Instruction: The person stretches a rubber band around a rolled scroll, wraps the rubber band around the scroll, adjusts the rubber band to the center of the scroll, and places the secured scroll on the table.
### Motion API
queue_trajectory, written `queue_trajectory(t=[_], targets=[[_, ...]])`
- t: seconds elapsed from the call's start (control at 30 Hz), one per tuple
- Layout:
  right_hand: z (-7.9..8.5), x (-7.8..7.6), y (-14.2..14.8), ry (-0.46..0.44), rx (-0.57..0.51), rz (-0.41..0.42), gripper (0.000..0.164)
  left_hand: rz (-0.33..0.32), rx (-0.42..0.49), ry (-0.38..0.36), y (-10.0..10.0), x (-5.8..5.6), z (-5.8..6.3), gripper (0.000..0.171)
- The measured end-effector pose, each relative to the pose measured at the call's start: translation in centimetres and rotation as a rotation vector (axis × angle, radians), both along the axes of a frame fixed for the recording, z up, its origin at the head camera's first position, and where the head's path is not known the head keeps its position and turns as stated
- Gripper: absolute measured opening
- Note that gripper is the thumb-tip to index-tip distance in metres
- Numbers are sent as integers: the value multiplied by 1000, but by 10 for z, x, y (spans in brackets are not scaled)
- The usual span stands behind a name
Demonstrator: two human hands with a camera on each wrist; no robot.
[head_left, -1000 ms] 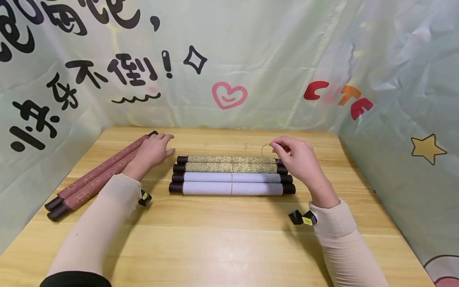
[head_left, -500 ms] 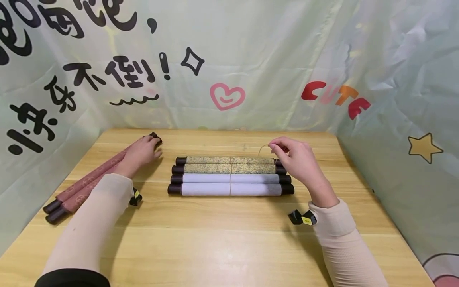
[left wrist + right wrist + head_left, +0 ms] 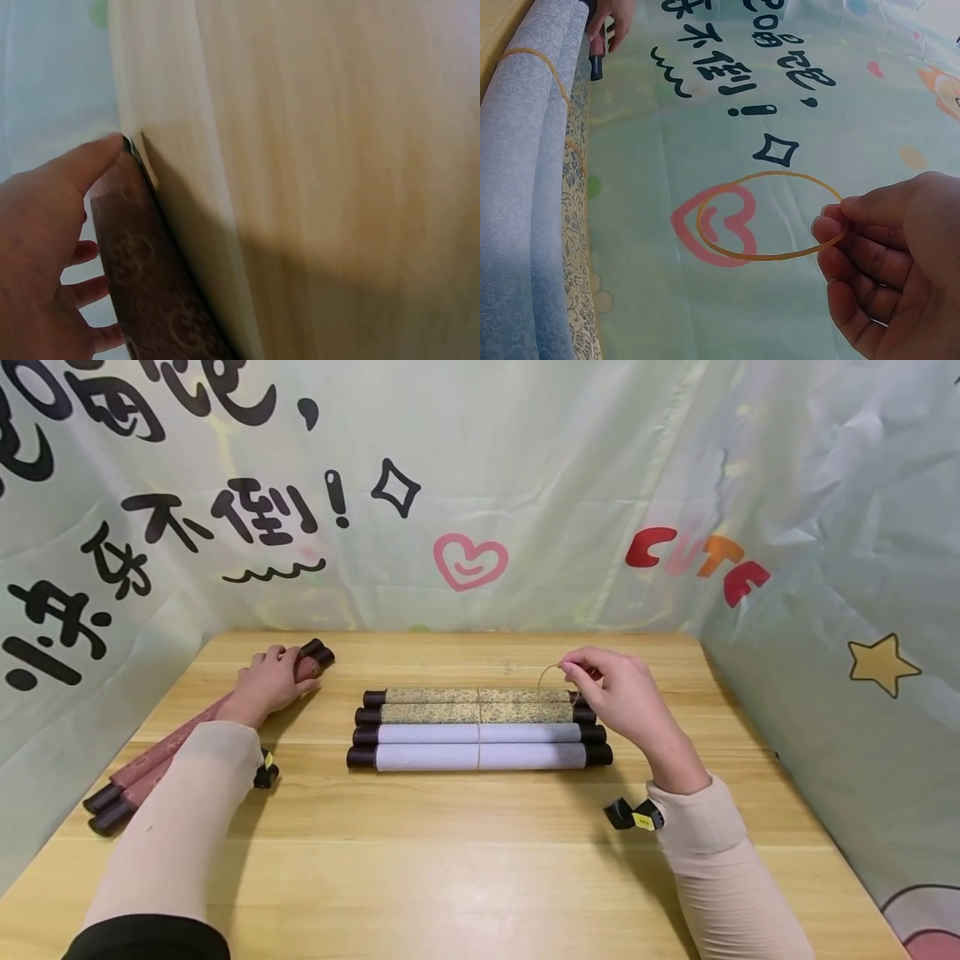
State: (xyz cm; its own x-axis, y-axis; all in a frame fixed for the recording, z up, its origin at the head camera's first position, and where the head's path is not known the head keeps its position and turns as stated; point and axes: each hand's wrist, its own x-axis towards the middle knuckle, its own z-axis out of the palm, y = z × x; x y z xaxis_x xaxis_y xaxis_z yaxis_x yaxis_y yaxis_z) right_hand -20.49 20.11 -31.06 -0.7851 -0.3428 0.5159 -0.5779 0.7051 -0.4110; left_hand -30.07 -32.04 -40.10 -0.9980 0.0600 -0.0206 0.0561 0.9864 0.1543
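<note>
My left hand (image 3: 266, 685) grips a pair of red patterned scrolls (image 3: 168, 743) near their far, dark-capped ends. In the left wrist view its thumb lies along one side of a red scroll (image 3: 142, 262) and the other fingers are on the opposite side. My right hand (image 3: 626, 702) pinches a thin yellow rubber band (image 3: 765, 257) between thumb and fingertips, and the loop hangs open. Just left of that hand, two yellow floral scrolls (image 3: 427, 696) and two white scrolls (image 3: 427, 757) lie side by side, with bands round their middles.
Everything lies on a light wooden table (image 3: 420, 868). A pale cloth backdrop (image 3: 555, 460) with printed writing and drawings rises behind and along both sides. Small black wrist cameras (image 3: 633, 815) sit at the cuffs.
My left hand has moved left and slightly down onto the red scrolls, baring their far ends, and its fingers have closed round them. My right hand keeps the rubber band nearly in place.
</note>
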Motion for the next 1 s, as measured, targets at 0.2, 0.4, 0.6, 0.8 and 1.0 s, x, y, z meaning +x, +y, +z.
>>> queue_trajectory(t=[0.2, 0.4, 0.6, 0.8, 1.0], targets=[[2, 1, -1, -17, 10, 4, 16, 9, 4, -83, -10, 4, 2, 87], [2, 1, -1, -25, 14, 7, 16, -24, 1, -114, -17, 1, 4, 87], [2, 2, -1, -31, 14, 9, 17, -35, 22, -105, -24, -1, 1, 92], [2, 2, 0, -21, 15, 13, 17, -48, 55, -149, -27, 1, 1, 105], [2, 3, 1, -13, 19, 2, 16, -55, 87, -211, -29, 5, 9, 107]])
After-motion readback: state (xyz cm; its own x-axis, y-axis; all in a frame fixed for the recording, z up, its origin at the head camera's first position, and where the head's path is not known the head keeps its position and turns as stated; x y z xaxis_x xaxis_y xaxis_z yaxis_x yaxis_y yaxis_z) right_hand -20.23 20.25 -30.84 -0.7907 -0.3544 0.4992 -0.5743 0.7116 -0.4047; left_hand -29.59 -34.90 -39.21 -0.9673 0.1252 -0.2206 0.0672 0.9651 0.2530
